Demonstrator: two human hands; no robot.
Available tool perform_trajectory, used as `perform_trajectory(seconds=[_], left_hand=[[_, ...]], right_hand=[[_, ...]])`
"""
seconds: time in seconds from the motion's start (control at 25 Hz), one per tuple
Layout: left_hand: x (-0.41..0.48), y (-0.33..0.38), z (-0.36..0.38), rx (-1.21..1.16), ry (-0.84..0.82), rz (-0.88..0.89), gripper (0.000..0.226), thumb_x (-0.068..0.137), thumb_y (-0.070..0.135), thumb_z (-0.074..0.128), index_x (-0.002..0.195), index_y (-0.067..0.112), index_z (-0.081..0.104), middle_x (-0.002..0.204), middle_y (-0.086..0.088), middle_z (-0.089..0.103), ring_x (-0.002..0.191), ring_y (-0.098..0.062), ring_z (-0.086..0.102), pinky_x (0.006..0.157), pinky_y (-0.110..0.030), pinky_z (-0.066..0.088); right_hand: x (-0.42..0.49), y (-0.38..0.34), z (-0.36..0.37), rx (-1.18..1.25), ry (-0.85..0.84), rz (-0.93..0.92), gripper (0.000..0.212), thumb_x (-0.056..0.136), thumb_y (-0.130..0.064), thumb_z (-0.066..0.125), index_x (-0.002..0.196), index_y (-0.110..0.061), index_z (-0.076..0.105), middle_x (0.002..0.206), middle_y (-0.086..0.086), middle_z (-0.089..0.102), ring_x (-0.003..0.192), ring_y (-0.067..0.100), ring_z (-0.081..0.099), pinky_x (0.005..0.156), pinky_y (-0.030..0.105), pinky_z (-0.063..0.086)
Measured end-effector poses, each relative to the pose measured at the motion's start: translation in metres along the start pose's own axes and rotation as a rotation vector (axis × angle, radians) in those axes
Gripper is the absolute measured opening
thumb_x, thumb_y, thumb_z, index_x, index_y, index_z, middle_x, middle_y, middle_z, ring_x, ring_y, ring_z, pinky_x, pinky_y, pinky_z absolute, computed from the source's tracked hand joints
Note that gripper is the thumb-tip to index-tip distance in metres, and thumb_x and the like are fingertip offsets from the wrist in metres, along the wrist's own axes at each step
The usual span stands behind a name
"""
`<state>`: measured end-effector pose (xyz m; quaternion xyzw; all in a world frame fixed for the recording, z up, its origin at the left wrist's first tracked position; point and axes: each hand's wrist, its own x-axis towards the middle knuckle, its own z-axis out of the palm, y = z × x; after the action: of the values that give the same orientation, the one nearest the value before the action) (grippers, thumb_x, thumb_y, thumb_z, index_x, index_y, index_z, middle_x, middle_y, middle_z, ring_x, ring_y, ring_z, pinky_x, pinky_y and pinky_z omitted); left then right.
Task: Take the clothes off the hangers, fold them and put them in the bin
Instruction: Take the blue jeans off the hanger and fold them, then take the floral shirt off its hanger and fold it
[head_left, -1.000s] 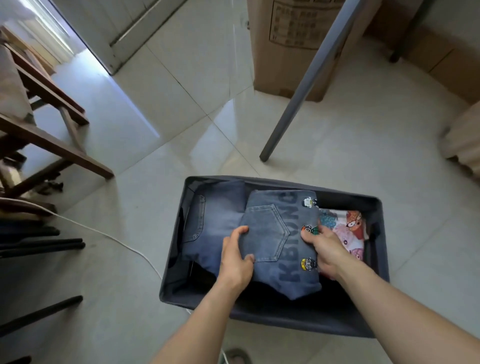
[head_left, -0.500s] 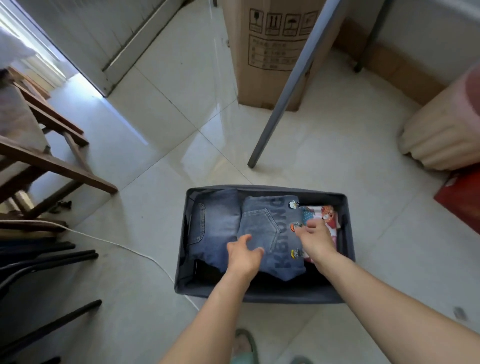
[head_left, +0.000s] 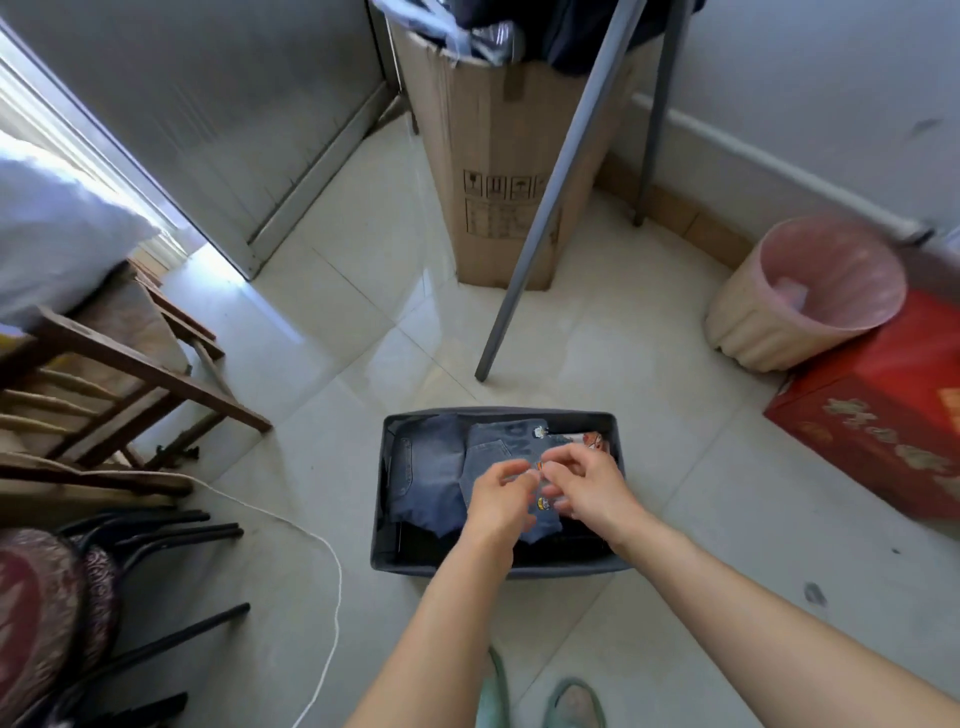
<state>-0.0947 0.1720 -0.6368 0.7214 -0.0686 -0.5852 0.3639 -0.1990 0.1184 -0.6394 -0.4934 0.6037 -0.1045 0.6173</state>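
A dark grey fabric bin (head_left: 498, 567) stands on the tiled floor in front of me. Inside lie folded blue jeans with cartoon patches (head_left: 491, 451), a second folded denim piece (head_left: 426, 480) to their left, and a colourful printed garment (head_left: 593, 440) at the right end. My left hand (head_left: 501, 493) and my right hand (head_left: 587, 486) hover close together just above the jeans, fingers loosely curled and apart, holding nothing. They hide the middle of the jeans. Dark clothes hang at the top edge, mostly cut off.
A tall cardboard box (head_left: 498, 182) and grey rack legs (head_left: 535, 223) stand behind the bin. A pink wastebasket (head_left: 810, 291) and a red box (head_left: 883, 410) sit to the right. A wooden chair (head_left: 130, 364), black chair legs and a white cord (head_left: 317, 535) are on the left.
Both hands have let go of the folded jeans and lifted off them, drawing together above the bin. The view has pulled back and up, so the bin looks smaller.
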Motion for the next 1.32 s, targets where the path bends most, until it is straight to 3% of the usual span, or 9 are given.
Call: perform_trajectory(seconds=[0.16, 0.28, 0.48, 0.72, 0.84, 1.04, 1.16, 1.32], left_hand=[[-0.083, 0.033, 0.019, 0.003, -0.106, 0.086, 0.017, 0.097, 0.013, 0.054, 0.112, 0.017, 0.062, 0.099, -0.007, 0.068, 0.081, -0.012, 0.065, 0.066, -0.024, 0.052], [-0.137, 0.057, 0.034, 0.040, -0.177, 0.165, 0.015, 0.097, 0.010, 0.054, 0.098, 0.022, 0.063, 0.092, -0.005, 0.068, 0.077, -0.010, 0.066, 0.065, -0.025, 0.054], [-0.237, 0.095, 0.059, 0.191, -0.345, 0.318, 0.021, 0.096, 0.016, 0.057, 0.115, 0.016, 0.064, 0.103, -0.007, 0.070, 0.095, -0.019, 0.068, 0.086, -0.040, 0.054], [-0.347, 0.120, 0.107, 0.352, -0.524, 0.507, 0.018, 0.096, 0.019, 0.056, 0.111, 0.019, 0.066, 0.096, -0.003, 0.072, 0.086, -0.011, 0.068, 0.072, -0.027, 0.051], [-0.402, 0.111, 0.147, 0.466, -0.645, 0.592, 0.015, 0.096, 0.020, 0.057, 0.108, 0.020, 0.067, 0.092, 0.000, 0.071, 0.082, -0.008, 0.066, 0.074, -0.027, 0.052], [-0.494, 0.069, 0.245, 0.643, -0.890, 0.702, 0.015, 0.097, 0.024, 0.057, 0.109, 0.022, 0.066, 0.096, 0.000, 0.075, 0.090, -0.013, 0.071, 0.074, -0.027, 0.051], [-0.559, 0.021, 0.314, 0.693, -1.033, 0.724, 0.016, 0.096, 0.026, 0.058, 0.110, 0.023, 0.066, 0.097, -0.001, 0.074, 0.091, -0.018, 0.071, 0.077, -0.031, 0.053], [-0.640, -0.044, 0.392, 0.693, -1.169, 0.660, 0.016, 0.092, 0.028, 0.063, 0.107, 0.022, 0.068, 0.098, -0.005, 0.074, 0.090, -0.018, 0.070, 0.080, -0.034, 0.053]], right_hand=[[-0.079, -0.033, -0.037, 0.109, 0.082, -0.072, 0.015, 0.096, -0.002, 0.052, 0.095, -0.012, 0.063, 0.093, 0.016, 0.068, 0.078, 0.022, 0.065, 0.076, 0.046, 0.056], [-0.139, -0.061, -0.068, 0.180, 0.156, -0.127, 0.014, 0.095, -0.001, 0.052, 0.096, -0.008, 0.065, 0.092, 0.018, 0.069, 0.075, 0.021, 0.066, 0.068, 0.037, 0.056], [-0.251, -0.103, -0.118, 0.269, 0.310, -0.223, 0.014, 0.096, -0.004, 0.053, 0.096, -0.012, 0.064, 0.094, 0.016, 0.070, 0.076, 0.021, 0.067, 0.058, 0.027, 0.054], [-0.359, -0.116, -0.173, 0.335, 0.507, -0.323, 0.012, 0.097, -0.012, 0.055, 0.099, -0.017, 0.066, 0.095, 0.008, 0.073, 0.090, 0.021, 0.070, 0.075, 0.035, 0.059], [-0.417, -0.096, -0.213, 0.363, 0.631, -0.348, 0.013, 0.097, -0.013, 0.054, 0.098, -0.018, 0.066, 0.094, 0.009, 0.073, 0.091, 0.023, 0.070, 0.076, 0.037, 0.059], [-0.521, -0.036, -0.295, 0.411, 0.854, -0.361, 0.014, 0.099, -0.019, 0.053, 0.098, -0.024, 0.066, 0.092, -0.002, 0.074, 0.085, 0.012, 0.072, 0.074, 0.031, 0.060], [-0.592, 0.018, -0.349, 0.450, 1.017, -0.351, 0.014, 0.098, -0.014, 0.053, 0.098, -0.019, 0.066, 0.090, 0.005, 0.074, 0.082, 0.016, 0.072, 0.065, 0.025, 0.057], [-0.681, 0.079, -0.413, 0.447, 1.186, -0.321, 0.016, 0.097, -0.011, 0.054, 0.091, -0.017, 0.068, 0.086, 0.011, 0.073, 0.077, 0.021, 0.070, 0.065, 0.031, 0.057]])
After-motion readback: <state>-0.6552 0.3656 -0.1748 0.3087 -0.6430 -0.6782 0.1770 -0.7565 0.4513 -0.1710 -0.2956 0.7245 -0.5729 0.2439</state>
